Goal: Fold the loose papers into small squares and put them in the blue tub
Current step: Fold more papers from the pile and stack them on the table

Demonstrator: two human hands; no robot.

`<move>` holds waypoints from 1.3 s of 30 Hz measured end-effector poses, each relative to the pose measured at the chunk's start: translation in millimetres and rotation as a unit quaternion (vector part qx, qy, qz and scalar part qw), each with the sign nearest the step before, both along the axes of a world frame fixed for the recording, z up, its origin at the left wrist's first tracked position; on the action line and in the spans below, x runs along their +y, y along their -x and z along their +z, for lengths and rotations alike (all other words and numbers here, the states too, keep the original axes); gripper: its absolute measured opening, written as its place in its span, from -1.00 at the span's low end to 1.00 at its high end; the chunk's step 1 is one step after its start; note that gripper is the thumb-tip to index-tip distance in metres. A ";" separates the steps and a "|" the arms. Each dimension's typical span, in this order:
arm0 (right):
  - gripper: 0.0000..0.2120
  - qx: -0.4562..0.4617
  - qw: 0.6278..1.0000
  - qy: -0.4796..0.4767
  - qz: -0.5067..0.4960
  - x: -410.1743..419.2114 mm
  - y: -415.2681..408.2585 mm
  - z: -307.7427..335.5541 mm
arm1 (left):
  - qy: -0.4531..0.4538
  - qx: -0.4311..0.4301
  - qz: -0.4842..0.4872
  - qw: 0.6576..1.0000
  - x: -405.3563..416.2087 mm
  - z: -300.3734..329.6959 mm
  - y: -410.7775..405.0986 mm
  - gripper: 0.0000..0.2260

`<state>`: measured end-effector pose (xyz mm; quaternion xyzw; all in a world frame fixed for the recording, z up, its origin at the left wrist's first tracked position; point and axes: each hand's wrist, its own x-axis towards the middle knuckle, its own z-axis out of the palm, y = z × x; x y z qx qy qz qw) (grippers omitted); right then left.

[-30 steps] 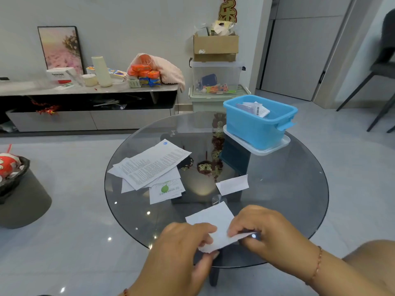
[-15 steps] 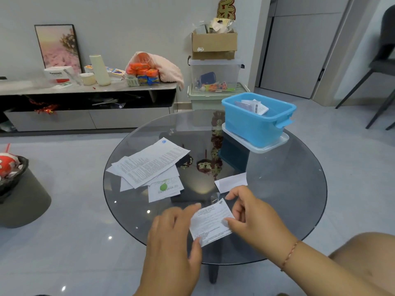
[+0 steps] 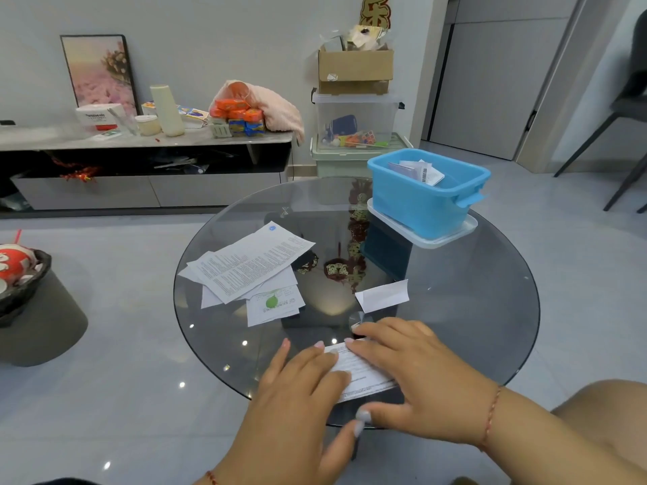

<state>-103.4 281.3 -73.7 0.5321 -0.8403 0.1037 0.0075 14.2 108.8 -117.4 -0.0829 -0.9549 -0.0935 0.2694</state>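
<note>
Both hands, left (image 3: 304, 376) and right (image 3: 415, 371), lie flat on the paper (image 3: 362, 374); she should press the crease firmly along its length against the tabletop (image 3: 472, 309).

Both hands (image 3: 364, 383) now press the folded paper (image 3: 360, 374) flat, no longer pinching it.

Both hands lie low in the view, palms down, fingers straight and spread; the left hand (image 3: 301, 386) reaches in from the bottom edge, its thumb stretched right toward the other thumb; the right hand (image 3: 416, 376) comes in from the lower right, forearm bare, a thin red cord round the wrist; the 2 thumb tips nearly meet.
</note>
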 end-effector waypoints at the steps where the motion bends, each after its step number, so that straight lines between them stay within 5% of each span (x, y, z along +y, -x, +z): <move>1: -0.25 0.035 0.999 0.000 -0.001 0.7 -4.0 -0.6 | 0.018 0.017 -0.002 1.000 0.5 -0.3 -0.3 -0.61; 6: -0.19 0.122 0.992 0.026 -0.015 3.9 -28.3 -6.3 | 0.107 0.074 -0.019 0.991 2.9 -2.6 -1.9 -0.54; 10: -0.48 0.167 0.985 0.037 0.000 2.5 -40.6 -12.9 | 0.073 0.083 -0.015 0.994 0.3 -9.9 -2.9 -0.72; 13: -0.73 0.127 0.988 0.085 0.034 6.0 -40.2 -11.3 | 0.039 0.061 -0.039 0.997 -3.1 -11.9 -3.8 -0.86; 19: -0.80 -0.069 0.990 0.119 0.009 6.1 -14.6 -6.8 | -0.138 0.032 -0.023 0.990 -7.5 -4.5 -7.0 -0.96; 22: -0.72 -0.147 0.977 0.148 -0.051 -1.8 -10.9 -10.9 | -0.209 0.054 0.038 0.976 -2.2 -5.4 -9.1 -0.93; 28: -0.57 -0.125 0.978 0.104 -0.127 -16.0 -8.5 -2.5 | -0.218 0.068 0.174 0.958 6.8 -4.4 -8.6 -0.79; 39: -0.59 -0.124 0.969 0.099 -0.188 -25.8 -15.1 -2.7 | -0.264 0.037 0.204 0.942 10.2 -2.1 -5.5 -0.72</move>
